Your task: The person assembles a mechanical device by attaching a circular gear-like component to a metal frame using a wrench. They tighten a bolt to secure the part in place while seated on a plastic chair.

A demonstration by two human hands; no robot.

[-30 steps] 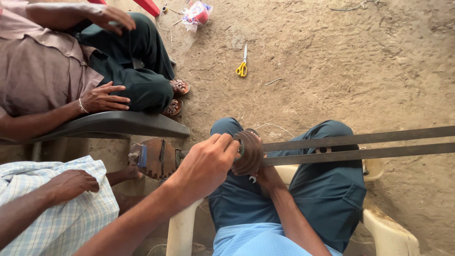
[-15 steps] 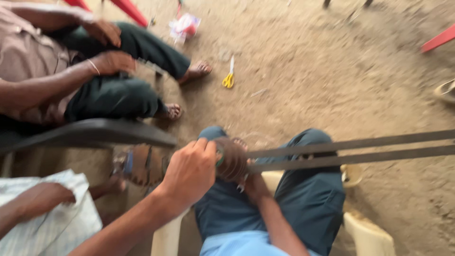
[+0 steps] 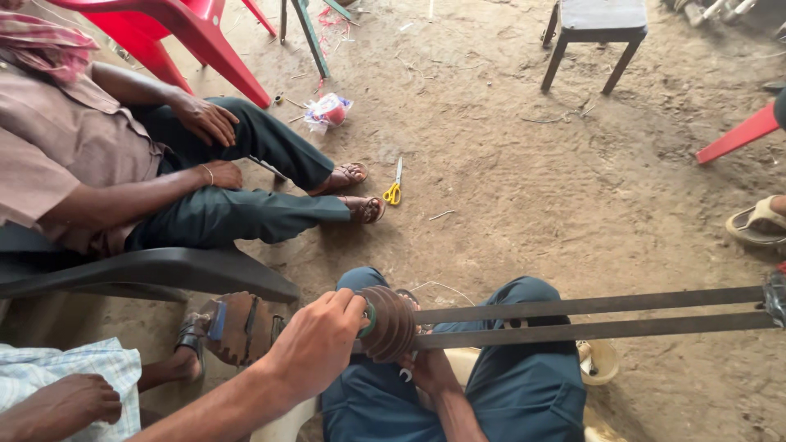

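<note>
A brown ribbed coil of wire [image 3: 391, 324] sits over my lap, at the left end of two long flat metal bars [image 3: 589, 318] that run off to the right. My left hand [image 3: 315, 345] grips the coil's left face, where a green ring shows. Under the coil, my right hand [image 3: 427, 370] holds it from below, its fingers partly hidden by the bars. My legs in blue trousers [image 3: 524, 393] rest on a pale plastic chair.
One person sits at left on a dark chair [image 3: 155, 270], and another person's hand [image 3: 61, 403] rests at bottom left. Yellow-handled scissors [image 3: 395, 190] and a red-white packet [image 3: 327, 110] lie on the dirt floor. A red chair [image 3: 188, 29] and a stool [image 3: 594, 24] stand behind them, with a sandalled foot [image 3: 757, 221] at right.
The view has tilted up and now takes in more of the floor, the red chair and the stool. Both my hands stay on the coil.
</note>
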